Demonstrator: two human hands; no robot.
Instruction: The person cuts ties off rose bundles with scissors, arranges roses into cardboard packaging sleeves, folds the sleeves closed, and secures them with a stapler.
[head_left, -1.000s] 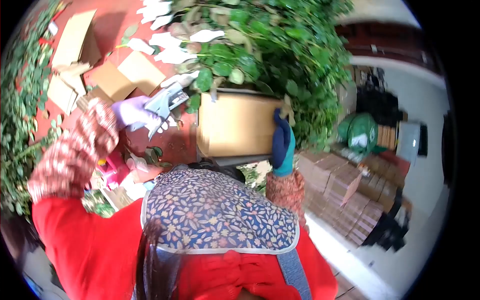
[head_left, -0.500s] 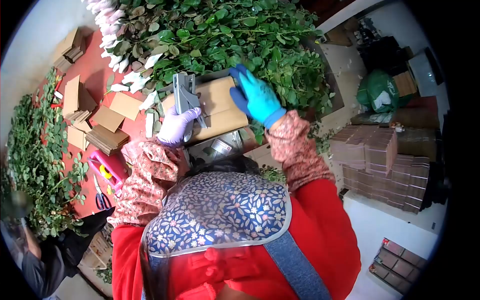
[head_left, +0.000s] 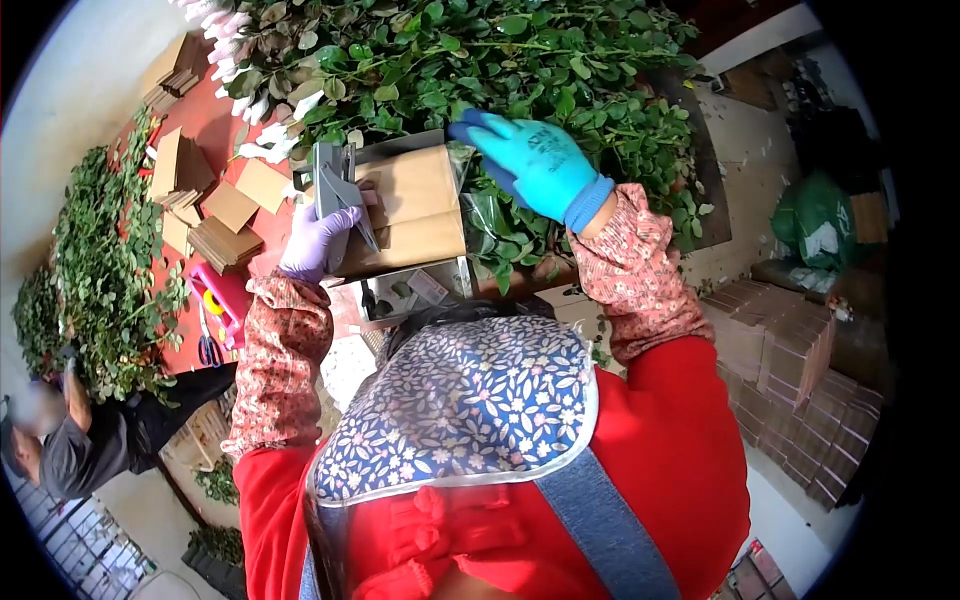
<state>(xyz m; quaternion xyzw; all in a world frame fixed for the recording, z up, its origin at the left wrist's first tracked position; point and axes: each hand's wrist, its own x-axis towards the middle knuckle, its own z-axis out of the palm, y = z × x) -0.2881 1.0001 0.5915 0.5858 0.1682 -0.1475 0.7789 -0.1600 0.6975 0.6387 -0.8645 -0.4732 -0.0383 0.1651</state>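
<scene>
In a thin purple glove, my left hand (head_left: 318, 240) is closed around a grey stapler (head_left: 335, 190), which stands tilted at the left edge of a sheet of brown paper (head_left: 415, 195). The paper lies in a metal-edged holder (head_left: 464, 278) in front of my chest. My right hand (head_left: 540, 165) wears a teal glove with dark blue on the palm side. Its fingers are stretched out past the holder's upper right corner, above a large heap of leafy green stems (head_left: 400, 60), and hold nothing.
Folded cardboard pieces (head_left: 228, 205) lie on the red table (head_left: 270, 232) at left, near a pink tape dispenser (head_left: 222, 300) and scissors (head_left: 208, 345). More stems (head_left: 105, 270) lie farther left, by another person (head_left: 75, 440). Bundled cardboard (head_left: 780, 340) is stacked at right.
My right hand has moved right, away from the paper's edge and out over the leaves. My left hand still grips the stapler by the paper. The whole view has shifted and turned slightly.
</scene>
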